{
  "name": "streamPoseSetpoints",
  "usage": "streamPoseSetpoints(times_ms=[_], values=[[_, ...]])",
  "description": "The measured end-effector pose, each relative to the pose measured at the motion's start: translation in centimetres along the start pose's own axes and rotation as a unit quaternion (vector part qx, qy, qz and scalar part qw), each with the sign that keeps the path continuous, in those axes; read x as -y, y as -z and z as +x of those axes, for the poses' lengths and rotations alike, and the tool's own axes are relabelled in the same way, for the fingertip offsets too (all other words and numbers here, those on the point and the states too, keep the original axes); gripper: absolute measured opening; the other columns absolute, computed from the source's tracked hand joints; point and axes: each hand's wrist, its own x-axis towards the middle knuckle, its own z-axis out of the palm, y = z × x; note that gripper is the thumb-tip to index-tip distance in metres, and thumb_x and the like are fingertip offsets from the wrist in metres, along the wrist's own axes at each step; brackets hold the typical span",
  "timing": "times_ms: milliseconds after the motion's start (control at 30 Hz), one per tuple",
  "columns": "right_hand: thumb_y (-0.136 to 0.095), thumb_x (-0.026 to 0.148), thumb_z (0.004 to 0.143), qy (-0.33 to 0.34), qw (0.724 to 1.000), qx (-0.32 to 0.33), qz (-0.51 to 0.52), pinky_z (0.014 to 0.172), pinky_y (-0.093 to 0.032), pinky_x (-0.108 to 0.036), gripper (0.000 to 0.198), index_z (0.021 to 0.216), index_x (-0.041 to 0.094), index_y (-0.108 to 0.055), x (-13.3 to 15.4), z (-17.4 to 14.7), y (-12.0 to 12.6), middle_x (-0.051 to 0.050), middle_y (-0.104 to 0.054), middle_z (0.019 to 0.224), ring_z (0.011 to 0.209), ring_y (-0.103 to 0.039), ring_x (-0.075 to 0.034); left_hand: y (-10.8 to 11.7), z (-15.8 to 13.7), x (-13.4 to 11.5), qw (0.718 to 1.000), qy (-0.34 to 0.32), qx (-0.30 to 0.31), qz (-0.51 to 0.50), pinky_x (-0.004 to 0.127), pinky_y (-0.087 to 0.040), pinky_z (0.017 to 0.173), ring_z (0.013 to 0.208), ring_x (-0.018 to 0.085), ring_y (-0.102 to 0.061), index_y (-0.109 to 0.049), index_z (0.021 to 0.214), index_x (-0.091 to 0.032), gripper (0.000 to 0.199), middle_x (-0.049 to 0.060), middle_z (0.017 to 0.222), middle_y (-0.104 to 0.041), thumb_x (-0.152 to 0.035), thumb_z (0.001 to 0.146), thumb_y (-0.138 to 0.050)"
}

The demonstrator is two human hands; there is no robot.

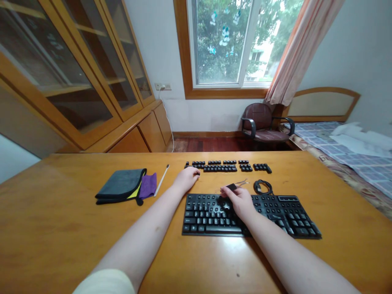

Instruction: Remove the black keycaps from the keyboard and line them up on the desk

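Note:
A black keyboard (211, 228) lies on the wooden desk, with bare key sockets across its upper rows and keycaps still seated in the lower left rows and the number pad. My right hand (241, 204) is above its middle, closed round the black handle of a wire keycap puller (232, 187); thin wires stick out beyond the fingers. Behind the keyboard's left end, my left hand (186, 179) rests by the desk with fingers curled together. A small dark spot shows at its fingertips, too hidden to name. Just beyond are loose keycaps (220, 168) laid out in rows.
A coiled black cable (262, 187) sits behind the keyboard. On the left are a folded grey cloth (122, 183), a purple cloth (148, 186) and a slim white brush (161, 180). Past the desk stand an office chair (260, 122), a bed and a glass-door cabinet.

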Motion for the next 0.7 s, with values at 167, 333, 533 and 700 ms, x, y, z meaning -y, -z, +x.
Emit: streamPoseSetpoints(times_ms=[167,333,533,700], values=[[-0.06,0.051,0.073,0.002,1.0,-0.005,-0.004,0.07,-0.051,-0.033,0.039,0.065,0.015,-0.071,-0.1,0.0,0.0,-0.01,-0.071,0.074,0.076,-0.066,-0.024,-1.7,1.8,1.1,1.0,0.004,-0.001,0.008,0.029,-0.046,0.081,0.086,0.02,-0.059,-0.067,0.083,-0.018,0.012,0.005,0.089,-0.065,-0.017,0.075,-0.058],[-0.061,0.052,0.073,0.006,1.0,-0.009,-0.009,0.07,-0.052,-0.034,0.039,0.067,0.015,-0.072,-0.1,-0.1,-0.1,-0.01,-0.07,0.074,0.074,-0.066,-0.025,-2.2,1.7,1.3,1.0,-0.006,-0.014,0.006,0.029,-0.046,0.079,0.084,0.019,-0.058,-0.066,0.086,-0.018,0.013,0.005,0.089,-0.064,-0.021,0.077,-0.058],[-0.062,0.052,0.072,-0.001,1.0,-0.01,0.014,0.068,-0.052,-0.034,0.039,0.069,0.014,-0.072,-0.1,-0.2,-0.2,-0.01,-0.07,0.073,0.071,-0.066,-0.024,-2.4,1.2,1.9,0.999,-0.017,-0.033,0.015,0.029,-0.044,0.087,0.094,0.019,-0.057,-0.068,0.087,-0.018,0.019,0.006,0.097,-0.064,-0.022,0.084,-0.05],[-0.061,0.051,0.074,0.007,1.0,-0.008,-0.001,0.066,-0.051,-0.032,0.04,0.069,0.013,-0.072,-0.6,-0.1,-0.2,-0.01,-0.07,0.071,0.07,-0.065,-0.023,-2.9,1.6,2.1,0.999,-0.022,-0.035,0.032,0.03,-0.045,0.085,0.092,0.019,-0.059,-0.068,0.092,-0.022,0.02,0.004,0.097,-0.066,-0.023,0.084,-0.05]])
